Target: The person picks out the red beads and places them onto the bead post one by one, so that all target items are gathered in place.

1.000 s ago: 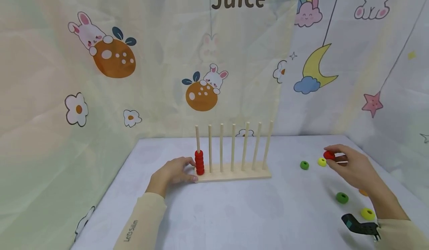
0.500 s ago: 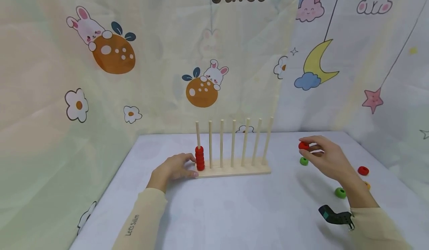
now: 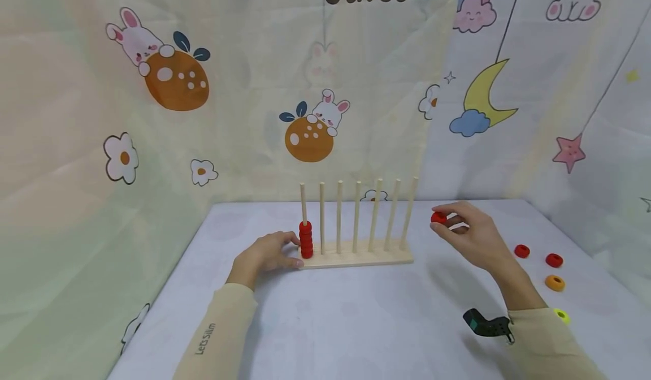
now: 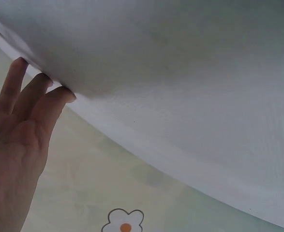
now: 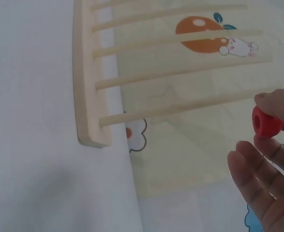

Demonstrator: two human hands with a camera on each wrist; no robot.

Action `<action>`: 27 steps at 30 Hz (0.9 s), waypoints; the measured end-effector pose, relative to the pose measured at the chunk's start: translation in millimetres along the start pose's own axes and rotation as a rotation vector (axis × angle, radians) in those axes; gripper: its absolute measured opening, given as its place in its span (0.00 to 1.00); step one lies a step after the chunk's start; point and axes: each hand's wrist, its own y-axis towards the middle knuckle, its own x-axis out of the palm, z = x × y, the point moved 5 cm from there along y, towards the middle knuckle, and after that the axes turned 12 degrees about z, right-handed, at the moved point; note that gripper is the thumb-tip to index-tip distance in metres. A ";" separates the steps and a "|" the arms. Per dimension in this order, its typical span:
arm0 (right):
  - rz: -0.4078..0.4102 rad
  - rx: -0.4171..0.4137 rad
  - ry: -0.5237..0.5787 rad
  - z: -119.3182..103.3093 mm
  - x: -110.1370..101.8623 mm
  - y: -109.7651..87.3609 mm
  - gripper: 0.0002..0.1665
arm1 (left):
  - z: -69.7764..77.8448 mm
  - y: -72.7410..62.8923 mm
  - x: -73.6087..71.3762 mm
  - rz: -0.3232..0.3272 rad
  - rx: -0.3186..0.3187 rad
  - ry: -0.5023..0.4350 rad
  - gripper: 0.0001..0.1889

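A wooden peg rack (image 3: 358, 258) with a row of upright pegs stands toward the back of the table. Its leftmost peg carries a stack of red beads (image 3: 306, 241); the other pegs are bare. My left hand (image 3: 265, 254) holds the rack's left end, thumb at the front corner and fingers behind. Raised to the right of the rack, my right hand (image 3: 475, 234) pinches a red bead (image 5: 265, 123) between thumb and forefinger, its hole showing in the right wrist view. The left wrist view shows mostly my left fingers (image 4: 50, 101) and the white table.
At the right of the table lie two loose red beads, one nearer (image 3: 521, 250) and one farther right (image 3: 554, 260), an orange bead (image 3: 555, 283) and a yellow bead (image 3: 561, 315) partly behind the right sleeve. Patterned cloth (image 3: 254, 142) hangs behind the table.
My right hand has carried the red bead leftward from the loose beads toward the rack, uncovering red beads and hiding the green ones. The left hand has stayed at the rack's end.
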 end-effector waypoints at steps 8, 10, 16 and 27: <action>0.019 -0.060 0.044 -10.2 11.6 4.2 0.19 | 0.8 2.5 1.1 -0.003 -0.008 0.011 0.27; 0.007 -0.065 0.044 -13.5 16.3 4.4 0.18 | 0.6 2.2 1.1 -0.006 -0.016 0.008 0.27; -0.027 -0.093 0.096 -27.7 30.0 6.6 0.18 | -1.1 1.1 0.6 -0.006 -0.029 0.006 0.27; -0.060 -0.124 0.209 -52.0 50.3 13.3 0.18 | 0.2 2.0 3.9 -0.010 -0.023 -0.017 0.26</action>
